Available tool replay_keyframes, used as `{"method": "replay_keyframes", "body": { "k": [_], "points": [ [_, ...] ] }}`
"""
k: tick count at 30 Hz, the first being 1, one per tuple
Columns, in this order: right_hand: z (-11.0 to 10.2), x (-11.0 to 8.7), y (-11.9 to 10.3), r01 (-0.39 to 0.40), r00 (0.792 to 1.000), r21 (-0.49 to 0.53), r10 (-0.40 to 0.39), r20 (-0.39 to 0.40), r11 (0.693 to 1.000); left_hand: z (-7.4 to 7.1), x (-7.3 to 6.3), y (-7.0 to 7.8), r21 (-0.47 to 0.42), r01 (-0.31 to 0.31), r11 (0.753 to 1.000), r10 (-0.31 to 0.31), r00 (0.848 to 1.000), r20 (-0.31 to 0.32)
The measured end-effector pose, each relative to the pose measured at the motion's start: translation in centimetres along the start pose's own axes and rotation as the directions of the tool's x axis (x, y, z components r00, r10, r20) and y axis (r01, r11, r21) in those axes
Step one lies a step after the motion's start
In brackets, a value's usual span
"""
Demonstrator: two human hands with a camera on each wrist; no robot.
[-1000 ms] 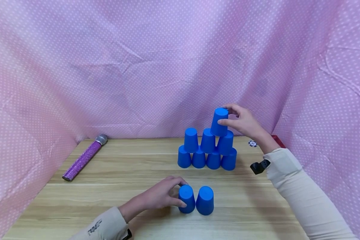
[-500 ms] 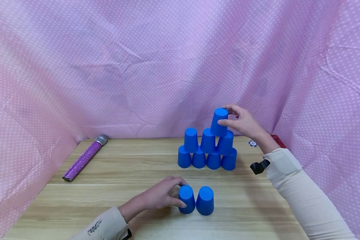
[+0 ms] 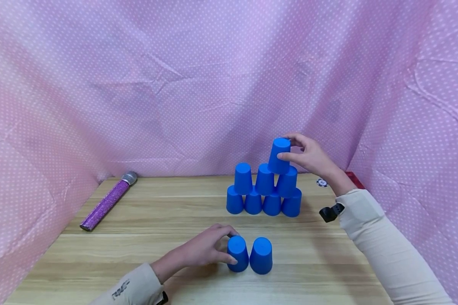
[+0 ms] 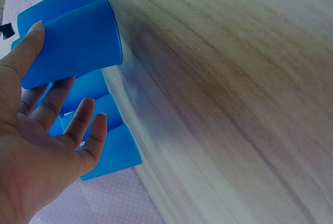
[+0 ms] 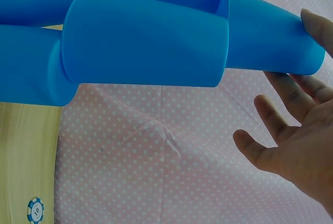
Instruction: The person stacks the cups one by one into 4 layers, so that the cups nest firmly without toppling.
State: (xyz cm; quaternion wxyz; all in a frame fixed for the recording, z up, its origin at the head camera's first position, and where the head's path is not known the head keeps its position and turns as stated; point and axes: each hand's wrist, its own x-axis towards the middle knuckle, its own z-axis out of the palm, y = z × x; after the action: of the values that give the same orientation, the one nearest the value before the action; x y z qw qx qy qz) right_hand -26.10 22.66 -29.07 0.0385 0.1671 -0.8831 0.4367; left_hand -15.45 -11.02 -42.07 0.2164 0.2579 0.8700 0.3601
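Observation:
My right hand (image 3: 309, 156) holds an upside-down blue cup (image 3: 280, 156) between thumb and fingers, on top of the middle and right cups of a row of three. In the right wrist view that cup (image 5: 273, 34) meets the cup below it (image 5: 148, 39). The row of three stands on a lower row of blue cups (image 3: 253, 202). Nearer the front, my left hand (image 3: 204, 248) pinches another upside-down blue cup (image 3: 238, 256) standing on the table, thumb at its near side. A matching cup (image 3: 261, 256) stands right beside it.
A purple glitter microphone (image 3: 107, 203) lies at the table's left. A poker chip (image 3: 322, 182) and a red object (image 3: 355, 180) lie at the back right, near the right forearm. Pink dotted cloth (image 3: 229, 84) hangs behind and along the sides of the wooden table (image 3: 168, 203).

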Motion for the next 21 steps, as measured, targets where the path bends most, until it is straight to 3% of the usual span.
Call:
{"method": "replay_keyframes", "body": {
  "k": [14, 21],
  "points": [
    [-0.4, -0.6, -0.2, 0.001, 1.000, -0.007, -0.001, -0.020, 1.000, -0.5, 0.0, -0.4, 0.021, -0.004, 1.000, 0.004, 1.000, 0.010],
    [-1.3, -2.2, -1.2, 0.068, 0.986, -0.011, -0.069, -0.154, 0.998, -0.8, 0.1, -0.5, 0.029, -0.001, 1.000, 0.001, 1.000, 0.015]
  ]
}}
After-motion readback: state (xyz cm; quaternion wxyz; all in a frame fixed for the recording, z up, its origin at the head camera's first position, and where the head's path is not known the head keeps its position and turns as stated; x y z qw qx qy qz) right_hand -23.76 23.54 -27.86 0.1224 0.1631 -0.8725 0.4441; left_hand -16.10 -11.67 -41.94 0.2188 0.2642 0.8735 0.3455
